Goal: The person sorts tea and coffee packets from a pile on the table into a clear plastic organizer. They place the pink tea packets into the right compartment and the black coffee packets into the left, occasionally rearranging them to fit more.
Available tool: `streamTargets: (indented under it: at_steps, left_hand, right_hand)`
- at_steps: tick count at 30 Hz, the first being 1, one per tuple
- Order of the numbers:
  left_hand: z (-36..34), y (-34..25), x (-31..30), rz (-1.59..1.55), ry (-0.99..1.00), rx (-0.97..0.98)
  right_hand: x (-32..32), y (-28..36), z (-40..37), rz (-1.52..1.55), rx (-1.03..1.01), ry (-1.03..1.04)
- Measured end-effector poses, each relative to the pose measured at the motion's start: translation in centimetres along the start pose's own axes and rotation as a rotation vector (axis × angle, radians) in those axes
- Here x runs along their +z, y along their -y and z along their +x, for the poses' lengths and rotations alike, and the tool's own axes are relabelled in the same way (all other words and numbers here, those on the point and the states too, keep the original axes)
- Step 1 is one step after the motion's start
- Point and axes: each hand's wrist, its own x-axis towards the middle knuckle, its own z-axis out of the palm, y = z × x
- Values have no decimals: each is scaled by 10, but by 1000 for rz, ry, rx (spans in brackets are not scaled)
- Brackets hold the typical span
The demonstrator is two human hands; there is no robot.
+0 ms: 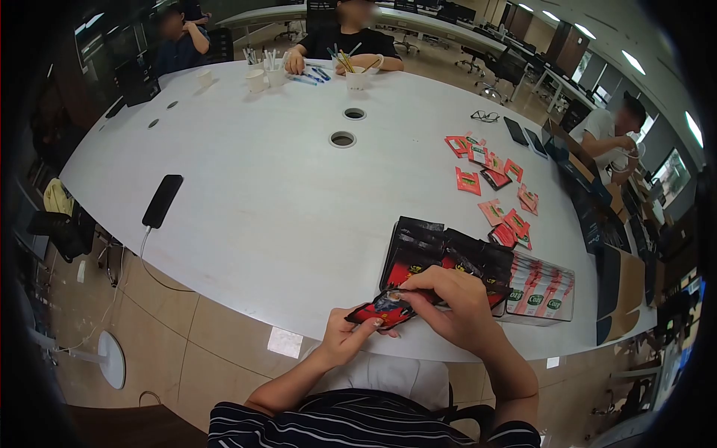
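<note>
My left hand (347,337) grips the lower left end of a black and red packet (385,308) near the table's front edge. The fingers of my right hand (448,302) pinch the packet's upper right part. Just behind my hands stands a row of black and red packets (422,243), partly hidden by my right hand. To its right is a clear box (545,291) filled with pink and white packets marked "Cozy". Several loose red and pink packets (468,181) lie farther back on the right.
The white table (246,187) bears a phone (162,200) on a cable at left, two more phones (515,131) and glasses (485,116) at back right. Cups with pens (357,78) stand at the far side near a seated person. Open cardboard boxes (620,291) line the right edge.
</note>
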Motion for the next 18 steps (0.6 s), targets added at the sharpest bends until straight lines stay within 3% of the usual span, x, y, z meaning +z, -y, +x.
streamTargets:
  at_steps: [5, 8, 14, 18]
  left_hand:
    - [0, 0, -3, 30, 61, -10]
    - [-3, 3, -4, 43, 81, -22]
    - [2, 1, -2, 307, 86, 11]
    - [13, -11, 11, 219, 14, -52]
  right_hand:
    - [-2, 0, -3, 113, 12, 196]
    - [-9, 5, -3, 158, 126, 283]
    - [-27, 7, -10, 21, 113, 61]
    - [-52, 7, -12, -225, 194, -123]
